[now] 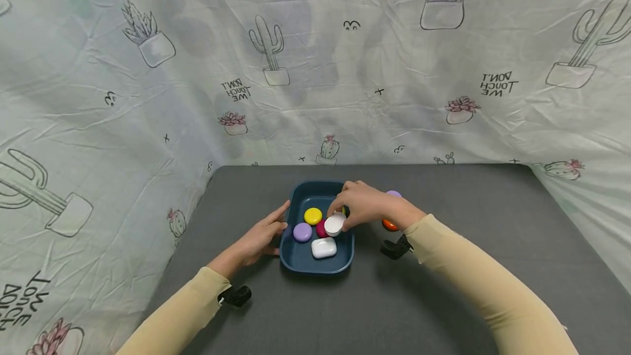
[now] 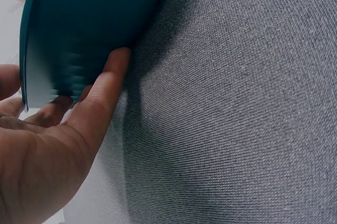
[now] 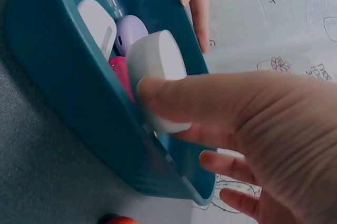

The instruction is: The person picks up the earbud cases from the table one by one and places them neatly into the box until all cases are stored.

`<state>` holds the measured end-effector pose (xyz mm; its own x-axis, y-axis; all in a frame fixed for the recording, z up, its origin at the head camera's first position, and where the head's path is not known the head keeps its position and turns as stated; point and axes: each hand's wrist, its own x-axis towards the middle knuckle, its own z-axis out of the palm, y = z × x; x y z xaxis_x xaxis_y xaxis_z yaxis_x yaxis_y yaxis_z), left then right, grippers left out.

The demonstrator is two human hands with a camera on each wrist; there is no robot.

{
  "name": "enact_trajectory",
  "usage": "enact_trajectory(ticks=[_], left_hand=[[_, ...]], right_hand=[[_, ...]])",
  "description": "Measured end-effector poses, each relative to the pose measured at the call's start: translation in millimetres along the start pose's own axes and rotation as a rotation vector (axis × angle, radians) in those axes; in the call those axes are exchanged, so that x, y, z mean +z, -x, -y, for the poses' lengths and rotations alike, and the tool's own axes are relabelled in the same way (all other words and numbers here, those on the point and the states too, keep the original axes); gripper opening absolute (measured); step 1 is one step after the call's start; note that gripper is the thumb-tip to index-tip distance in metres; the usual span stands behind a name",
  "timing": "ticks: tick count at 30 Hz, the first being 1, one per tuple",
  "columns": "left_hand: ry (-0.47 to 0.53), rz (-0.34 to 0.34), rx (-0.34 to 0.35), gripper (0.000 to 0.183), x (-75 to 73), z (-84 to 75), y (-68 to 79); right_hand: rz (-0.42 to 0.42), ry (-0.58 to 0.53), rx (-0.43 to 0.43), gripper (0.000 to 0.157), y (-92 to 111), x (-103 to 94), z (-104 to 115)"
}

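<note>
A deep blue-green plastic bin (image 1: 317, 267) stands on the dark table. My right hand (image 1: 362, 201) pinches a white round case (image 1: 334, 224) between thumb and fingers over the bin's right side; the right wrist view shows the case (image 3: 158, 71) tilted. Inside the bin are a yellow round case (image 1: 313, 216), a lavender round case (image 1: 302, 232), a white rounded-rectangle case (image 1: 323, 248) and a crimson case (image 1: 321, 228), partly hidden by the held one. At the bin's left wall, my left hand (image 1: 256, 240) rests with its fingers extended, the thumb (image 2: 105, 89) low along the outer wall.
Right of the bin, partly behind my right wrist, lie an orange-red round thing (image 1: 390, 225) and a lavender one (image 1: 394, 194). A bit of yellow-green shows beside the right fingers. The grey cloth-covered table (image 1: 443, 201) meets a cactus-print curtain (image 1: 315, 59) at the back.
</note>
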<state>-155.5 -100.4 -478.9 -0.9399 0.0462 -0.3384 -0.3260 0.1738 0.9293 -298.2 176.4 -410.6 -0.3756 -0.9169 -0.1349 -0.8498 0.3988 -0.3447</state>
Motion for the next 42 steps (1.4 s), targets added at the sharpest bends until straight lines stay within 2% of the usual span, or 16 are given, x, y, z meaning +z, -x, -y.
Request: enact_trajectory(ticks=[6,9,19,29,37,42], left_hand=[[0.002,0.002,0.002,0.061,1.0,-0.7,0.3],[0.003,0.005,0.002,0.062,1.0,-0.2,0.4],[0.016,0.015,0.004,0.062,1.3,-0.7,1.2],[0.009,0.006,0.007,0.063,3.9,-0.8,0.2],[0.010,-0.015,0.004,0.063,10.6,-4.2,-2.7],[0.008,-0.030,0.003,0.063,14.7,-6.1,-4.0]], right_hand=[[0.043,0.088,0.022,0.038,-6,2.1,1],[0.039,0.089,0.020,0.040,-5,2.2,0],[-0.057,-0.023,0.052,0.042,8,-3.3,-10],[-0.124,-0.080,0.057,0.041,20,-7.7,-19],[-0.209,-0.156,0.023,0.040,38,-17.0,-41],[-0.235,-0.191,0.043,0.041,53,-21.8,-56]])
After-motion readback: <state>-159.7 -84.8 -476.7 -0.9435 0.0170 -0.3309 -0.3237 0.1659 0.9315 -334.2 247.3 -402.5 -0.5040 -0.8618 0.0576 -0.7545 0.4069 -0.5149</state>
